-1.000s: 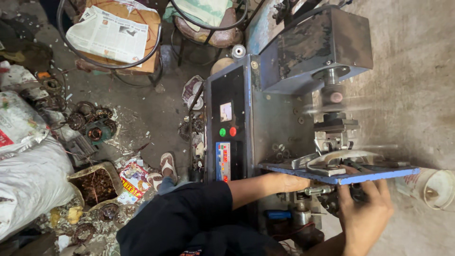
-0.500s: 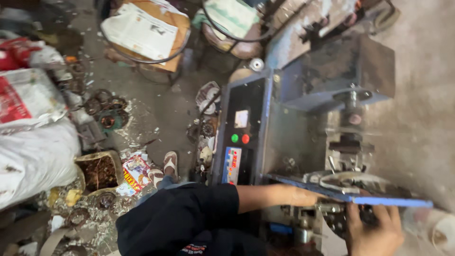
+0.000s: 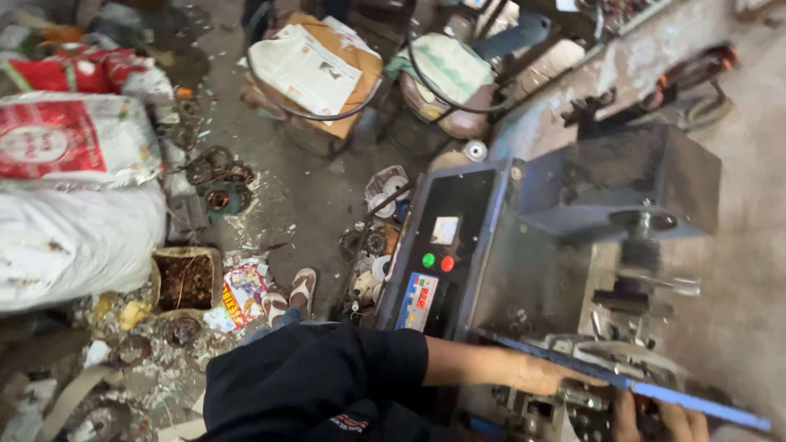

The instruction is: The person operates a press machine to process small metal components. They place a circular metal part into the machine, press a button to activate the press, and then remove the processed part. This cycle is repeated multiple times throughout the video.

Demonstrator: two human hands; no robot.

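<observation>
left hand (image 3: pixel 544 375): forearm outstretched, grip closed | right hand (image 3: pixel 667 419): fingers curled

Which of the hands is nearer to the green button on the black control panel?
The left. The left hand rests at the machine's front, just right of the panel below the green button. The right hand sits farther right, under the blue plate.

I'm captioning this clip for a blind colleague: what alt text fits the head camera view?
Seen from above, a person in a black sleeve reaches their left hand and right hand to a thin blue plate at the front of a grey workshop machine with green and red buttons. Beside it, the dirty floor holds white sacks, scrap metal rings and a newspaper.
</observation>
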